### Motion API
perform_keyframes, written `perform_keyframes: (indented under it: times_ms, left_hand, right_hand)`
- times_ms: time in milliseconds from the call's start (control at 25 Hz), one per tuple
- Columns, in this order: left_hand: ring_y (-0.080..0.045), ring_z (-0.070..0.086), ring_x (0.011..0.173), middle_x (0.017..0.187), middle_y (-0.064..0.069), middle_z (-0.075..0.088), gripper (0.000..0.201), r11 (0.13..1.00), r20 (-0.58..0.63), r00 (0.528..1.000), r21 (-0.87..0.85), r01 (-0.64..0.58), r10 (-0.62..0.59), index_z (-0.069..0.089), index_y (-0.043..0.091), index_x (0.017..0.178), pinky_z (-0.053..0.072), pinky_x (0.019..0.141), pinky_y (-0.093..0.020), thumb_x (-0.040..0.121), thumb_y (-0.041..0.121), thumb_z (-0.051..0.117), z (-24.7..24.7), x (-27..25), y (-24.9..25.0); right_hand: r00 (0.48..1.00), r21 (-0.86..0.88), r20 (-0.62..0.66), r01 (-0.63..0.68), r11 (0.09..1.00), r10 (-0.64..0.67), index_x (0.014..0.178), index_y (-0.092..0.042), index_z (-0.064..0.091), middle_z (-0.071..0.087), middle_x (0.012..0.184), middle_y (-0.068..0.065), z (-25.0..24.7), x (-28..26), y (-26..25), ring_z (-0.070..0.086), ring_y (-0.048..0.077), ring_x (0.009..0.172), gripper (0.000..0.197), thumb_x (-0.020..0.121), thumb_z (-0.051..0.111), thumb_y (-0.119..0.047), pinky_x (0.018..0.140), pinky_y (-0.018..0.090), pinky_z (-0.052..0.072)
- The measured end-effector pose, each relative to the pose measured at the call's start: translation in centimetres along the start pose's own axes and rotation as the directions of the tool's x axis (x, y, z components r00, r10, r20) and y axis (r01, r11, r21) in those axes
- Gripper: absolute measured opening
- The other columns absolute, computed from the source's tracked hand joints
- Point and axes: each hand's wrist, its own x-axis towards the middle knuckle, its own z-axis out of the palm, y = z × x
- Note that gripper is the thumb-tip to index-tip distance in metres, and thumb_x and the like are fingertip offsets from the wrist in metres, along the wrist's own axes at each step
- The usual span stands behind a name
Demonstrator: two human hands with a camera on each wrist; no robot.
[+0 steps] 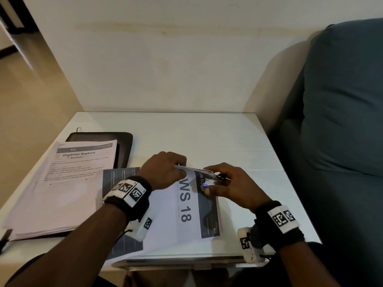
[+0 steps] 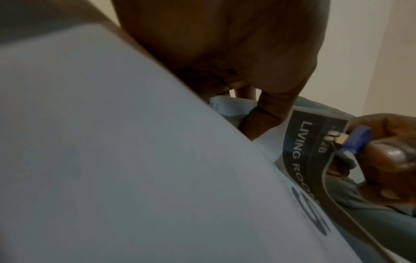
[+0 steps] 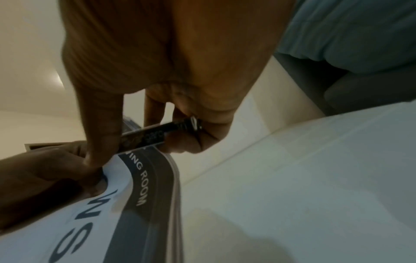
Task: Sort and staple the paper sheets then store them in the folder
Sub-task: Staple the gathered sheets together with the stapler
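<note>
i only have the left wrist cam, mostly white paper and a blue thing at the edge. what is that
Observer: A stapler, gripped by the right hand at the far corner of the WS 18 sheets.
Operator: where's the folder
Observer: A black folder lies at the table's far left, closed, partly under a paper stack headed Organize Napkins.
Operator: is my left hand lifting the sheets
Observer: Yes, the left hand pinches the far edge, raising that end off the table.
</note>
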Motion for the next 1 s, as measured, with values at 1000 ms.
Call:
perform_keyframes:
  times_ms: [1000]
  left_hand:
    - [-0.019, 0.048, 0.058, 0.058, 0.002, 0.05, 0.02, 0.995, 0.038, 0.999, -0.098, -0.008, 0.011, 0.047, 0.022, 0.06, 0.037, 0.056, -0.033, 0.069, 0.038, 0.056, 0.1, -0.4, 1.1]
  right_hand:
    - [0.989, -0.117, -0.072, 0.12, 0.986, -0.129, 0.107, -0.026, 0.078, 0.071, 0.103, -0.013, -0.7, 0.2, -0.3, 0.065, 0.004, 0.101, 0.019, 0.091, 0.075, -0.034, 0.081, 0.018, 0.05]
